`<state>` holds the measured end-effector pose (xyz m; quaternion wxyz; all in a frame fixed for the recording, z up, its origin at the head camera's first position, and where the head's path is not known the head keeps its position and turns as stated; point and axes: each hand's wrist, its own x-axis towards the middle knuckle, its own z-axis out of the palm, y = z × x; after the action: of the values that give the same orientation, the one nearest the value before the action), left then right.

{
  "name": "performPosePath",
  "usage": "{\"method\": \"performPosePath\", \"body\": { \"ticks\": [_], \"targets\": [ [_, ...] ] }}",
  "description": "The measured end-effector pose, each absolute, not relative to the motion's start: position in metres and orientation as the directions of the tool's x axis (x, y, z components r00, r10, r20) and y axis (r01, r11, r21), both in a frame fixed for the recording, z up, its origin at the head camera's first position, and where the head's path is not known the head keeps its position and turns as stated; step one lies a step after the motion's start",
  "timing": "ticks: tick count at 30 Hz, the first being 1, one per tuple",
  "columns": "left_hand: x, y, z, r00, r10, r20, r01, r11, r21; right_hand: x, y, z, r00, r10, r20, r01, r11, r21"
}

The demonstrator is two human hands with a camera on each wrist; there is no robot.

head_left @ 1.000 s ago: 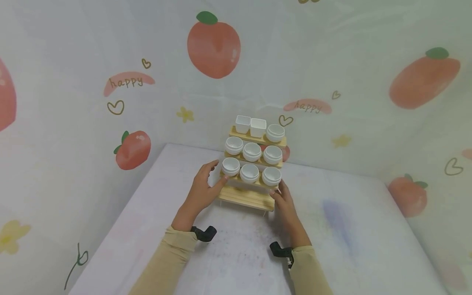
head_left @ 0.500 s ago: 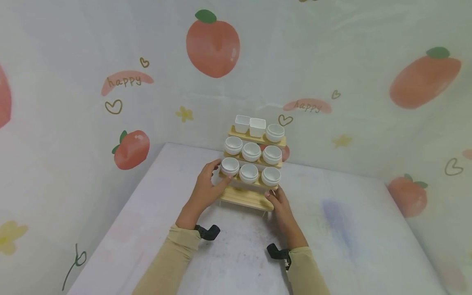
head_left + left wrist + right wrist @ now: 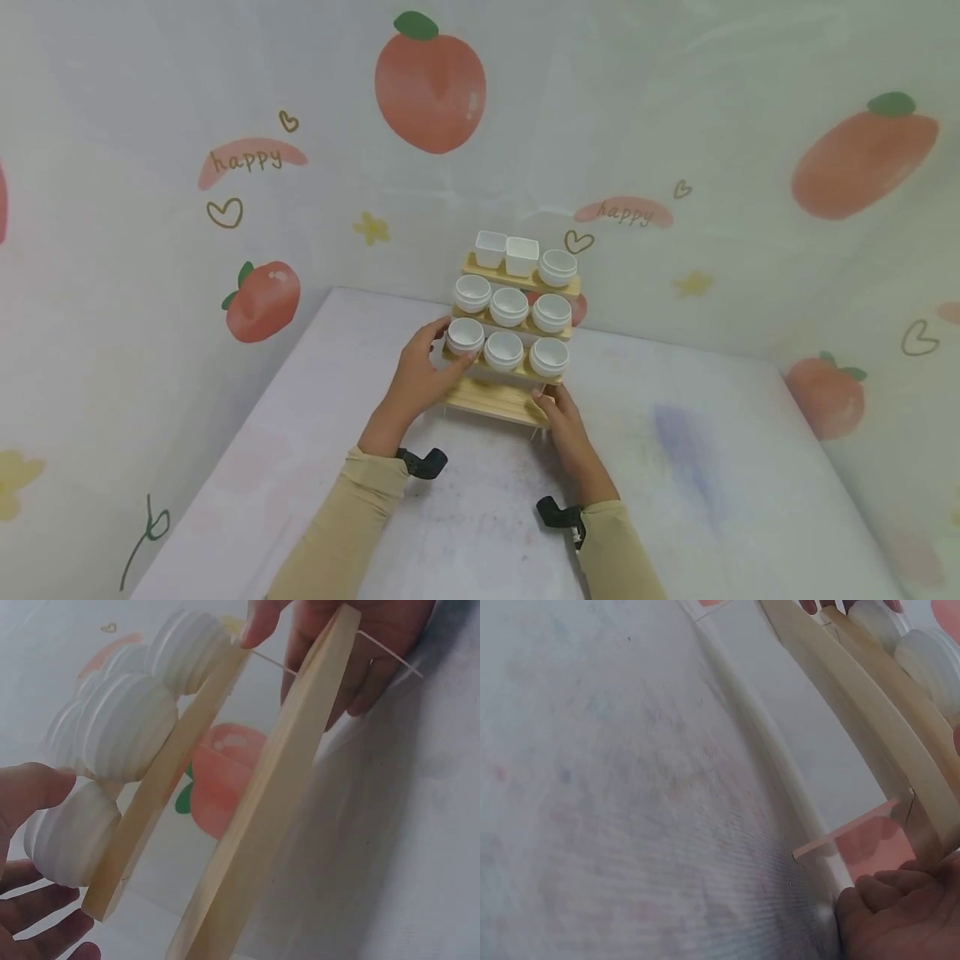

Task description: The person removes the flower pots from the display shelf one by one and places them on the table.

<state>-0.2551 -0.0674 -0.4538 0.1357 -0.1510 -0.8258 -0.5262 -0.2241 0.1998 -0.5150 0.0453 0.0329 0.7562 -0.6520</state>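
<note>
A stepped wooden stand [image 3: 495, 402] with clear supports holds small white bowls in rows. My left hand [image 3: 420, 377] is round the left bowl [image 3: 466, 336] of the front row, thumb across its front and fingers at its far left side. In the left wrist view that bowl [image 3: 71, 836] sits on its board between thumb and fingers. My right hand [image 3: 572, 433] grips the right end of the bare lowest board, thumb on top. The right wrist view has its curled fingers [image 3: 889, 892] beside the clear support [image 3: 855, 825]; the fingertips are partly hidden.
The top board carries two square white cups [image 3: 522, 257] and a round bowl [image 3: 558, 267]. Three round bowls stand on the middle board, including the centre bowl [image 3: 509, 307]. A fruit-printed cloth [image 3: 675, 108] hangs behind the pale table [image 3: 712, 433].
My right hand has moved left and inward, its thumb now over the lowest board's end. My left hand has closed in slightly on the left bowl. The bowls keep their places on the stand.
</note>
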Motion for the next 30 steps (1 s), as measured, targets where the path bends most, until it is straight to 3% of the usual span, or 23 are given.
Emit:
{"method": "performPosePath", "body": {
  "ticks": [30],
  "targets": [
    [-0.2566, -0.0678, -0.4615, -0.916, 0.098, 0.388, 0.392, 0.422, 0.817, -0.2216, 0.1966, -0.5199, -0.994, -0.049, -0.096, 0.087, 0.174, -0.981]
  ]
}}
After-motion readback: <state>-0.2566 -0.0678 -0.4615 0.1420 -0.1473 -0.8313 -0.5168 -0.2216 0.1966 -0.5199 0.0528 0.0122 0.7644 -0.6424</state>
